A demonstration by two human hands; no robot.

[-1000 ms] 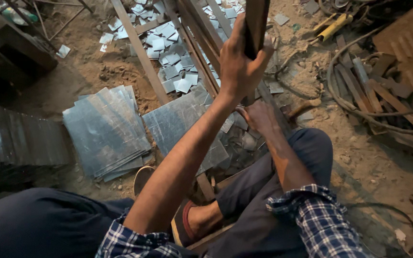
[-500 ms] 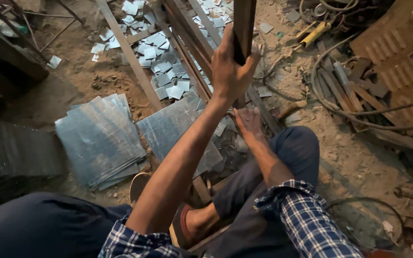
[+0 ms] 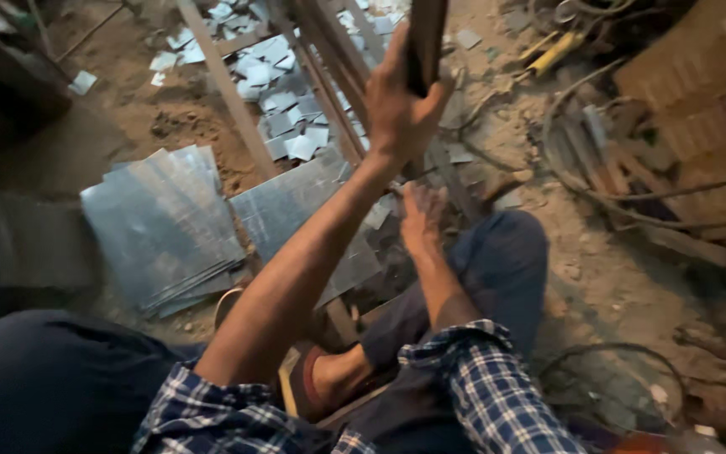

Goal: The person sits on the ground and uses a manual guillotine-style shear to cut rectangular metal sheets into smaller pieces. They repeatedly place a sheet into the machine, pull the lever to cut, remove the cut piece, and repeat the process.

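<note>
A dark, upright wooden lever handle (image 3: pixel 424 38) stands at the frame's top centre, gripped by the left hand (image 3: pixel 397 105). Below it, at centre, the right hand (image 3: pixel 422 220) lies flat, fingers spread, on a grey metal sheet (image 3: pixel 296 210). A stack of similar sheets (image 3: pixel 161 227) lies left.

Dim dirt floor (image 3: pixel 607 277) littered with metal sheets (image 3: pixel 161 227), scraps (image 3: pixel 283 126) and cables (image 3: pixel 598 185).

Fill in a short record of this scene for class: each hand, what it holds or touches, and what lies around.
left hand: raised, grip closed round a dark upright bar
right hand: low by the knee, on the metal sheet; grip unclear
beside it: stack of grey sheets
farther off: small cut metal pieces
ground: dirt, with wire and scrap
</note>
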